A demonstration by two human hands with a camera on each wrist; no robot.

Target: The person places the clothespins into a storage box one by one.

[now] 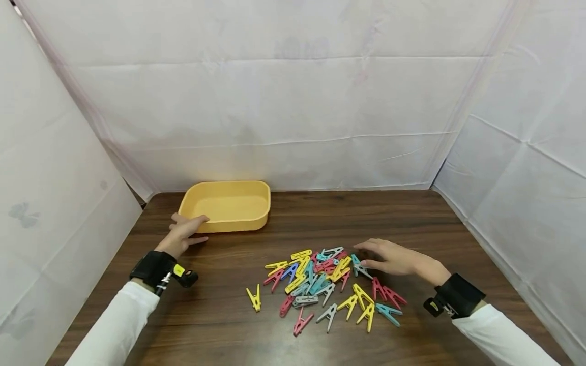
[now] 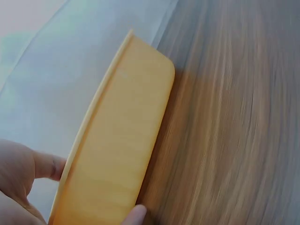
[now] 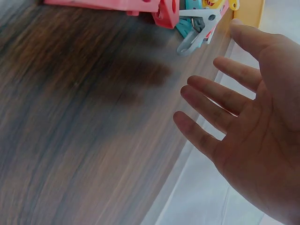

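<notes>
The left hand [image 1: 183, 235] holds the near left corner of the yellow plastic tray [image 1: 227, 206], its fingers over the rim and the thumb [image 2: 137, 214] against the outer wall. The tray stands at the back left of the dark wooden table [image 1: 458, 234]. The right hand [image 1: 394, 258] hovers flat, fingers spread and straight, at the right edge of the pile of coloured clothespins [image 1: 322, 283] in the middle. No writing or label is readable on any of them.
</notes>
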